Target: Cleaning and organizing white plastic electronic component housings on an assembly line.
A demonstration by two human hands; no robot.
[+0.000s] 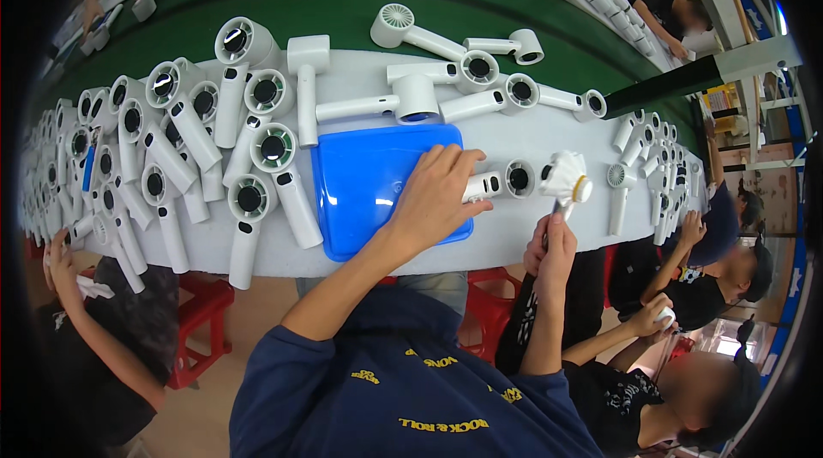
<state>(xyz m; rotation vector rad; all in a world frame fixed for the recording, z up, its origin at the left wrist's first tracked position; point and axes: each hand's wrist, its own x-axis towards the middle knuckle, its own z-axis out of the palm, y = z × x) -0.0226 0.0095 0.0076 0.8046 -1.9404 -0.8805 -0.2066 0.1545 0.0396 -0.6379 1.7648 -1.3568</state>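
My left hand (435,194) is over the right part of a blue plastic tray (351,192). Its fingers are closed round the handle of a white handheld fan (482,187), whose round head with a dark centre points right, beyond the tray's edge. To the right, my right hand (553,245) grips the dark handle of a tool (566,177). That tool's upper end is a bunched white wad, with a yellow band round it; it stands beside the fan's head. What the wad is made of, I cannot tell.
Many white handheld fans (249,197) crowd the table's left side. More fans (416,98) lie behind the tray, and others (656,149) at right. A green conveyor belt (309,4) runs behind. Co-workers sit on both sides, one hand (662,312) holding a white part. Red stools (199,329) stand below.
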